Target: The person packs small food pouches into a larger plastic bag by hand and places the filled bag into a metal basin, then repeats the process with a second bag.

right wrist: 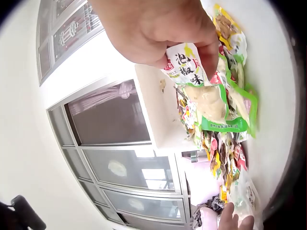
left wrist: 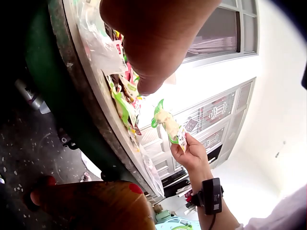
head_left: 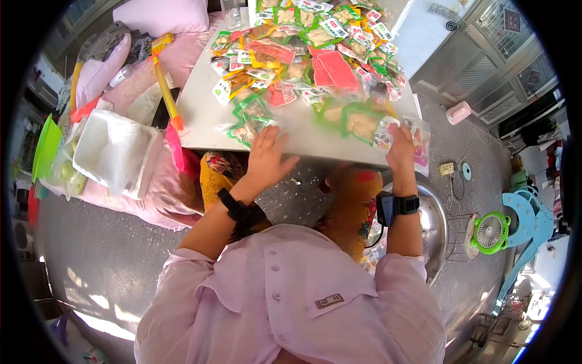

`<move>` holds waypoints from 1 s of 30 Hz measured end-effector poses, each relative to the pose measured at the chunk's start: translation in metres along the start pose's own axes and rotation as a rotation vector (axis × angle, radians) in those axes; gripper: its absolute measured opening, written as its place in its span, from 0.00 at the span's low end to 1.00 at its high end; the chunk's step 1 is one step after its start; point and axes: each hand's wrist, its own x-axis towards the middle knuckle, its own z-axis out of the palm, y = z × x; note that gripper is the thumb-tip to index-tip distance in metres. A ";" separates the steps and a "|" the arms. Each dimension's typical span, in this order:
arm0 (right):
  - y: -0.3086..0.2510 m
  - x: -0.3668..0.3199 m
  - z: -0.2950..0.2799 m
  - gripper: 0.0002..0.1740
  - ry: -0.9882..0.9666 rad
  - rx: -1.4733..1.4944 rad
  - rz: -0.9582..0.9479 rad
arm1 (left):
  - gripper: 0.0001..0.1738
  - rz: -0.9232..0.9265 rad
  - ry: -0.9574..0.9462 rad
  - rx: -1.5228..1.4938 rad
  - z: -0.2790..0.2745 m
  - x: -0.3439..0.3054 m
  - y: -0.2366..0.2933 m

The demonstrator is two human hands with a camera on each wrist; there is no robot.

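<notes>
My right hand (head_left: 400,148) pinches a clear, green-edged snack packet (head_left: 361,123) by its white label end, over the right part of the table's front edge. In the right wrist view, pale pieces show through the held packet (right wrist: 206,100), and its label has red and black characters. My left hand (head_left: 267,155) lies at the front edge with fingers extended, its fingertips right at another green-edged packet (head_left: 247,126). Behind both hands spreads a big pile of snack packets (head_left: 297,70), with green, orange and red edges. The left wrist view shows my left hand (left wrist: 158,48) large and dark.
Flat red packets (head_left: 332,70) lie on the pile. Left of the table (head_left: 197,115), a white plastic-lined box (head_left: 112,148) and a yellow-handled tool (head_left: 165,91) rest on a pink-covered surface. A metal basin (head_left: 433,224) stands below right, with a green fan (head_left: 491,232) beyond.
</notes>
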 end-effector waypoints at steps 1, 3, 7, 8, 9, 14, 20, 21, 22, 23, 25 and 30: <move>0.005 -0.007 0.008 0.08 -0.056 -0.032 0.026 | 0.32 0.061 0.027 -0.052 -0.003 -0.002 0.006; 0.009 -0.022 0.020 0.08 -0.163 -0.102 0.067 | 0.33 0.191 0.086 -0.161 -0.007 -0.003 0.019; 0.006 -0.057 0.052 0.08 -0.612 -0.545 0.166 | 0.32 0.051 -0.203 -0.513 -0.030 0.001 0.046; 0.008 -0.063 0.060 0.08 -0.661 -0.599 0.185 | 0.32 -0.054 -0.375 -0.675 -0.034 0.002 0.050; 0.011 -0.069 0.067 0.08 -0.709 -0.655 0.203 | 0.32 -0.159 -0.548 -0.836 -0.036 0.003 0.052; 0.030 -0.070 0.064 0.09 -0.749 -0.620 0.217 | 0.18 -0.417 -0.653 -1.035 -0.002 -0.010 0.030; 0.056 -0.074 0.033 0.20 -0.673 0.075 0.383 | 0.15 -0.630 -0.293 -1.650 0.000 -0.008 0.030; 0.058 -0.081 0.032 0.20 -0.672 0.110 0.403 | 0.15 -0.635 -0.248 -1.693 -0.002 -0.006 0.032; 0.061 -0.090 0.034 0.20 -0.671 0.145 0.424 | 0.16 -0.639 -0.203 -1.734 -0.003 -0.004 0.034; 0.065 -0.099 0.036 0.21 -0.669 0.180 0.445 | 0.16 -0.645 -0.157 -1.775 -0.004 -0.003 0.036; 0.071 -0.113 0.044 0.17 -0.556 0.235 0.478 | 0.16 -0.709 -0.208 -1.867 -0.008 -0.004 0.041; 0.082 -0.125 0.059 0.11 -0.315 0.224 0.391 | 0.15 -0.690 -0.239 -1.708 0.011 -0.012 0.037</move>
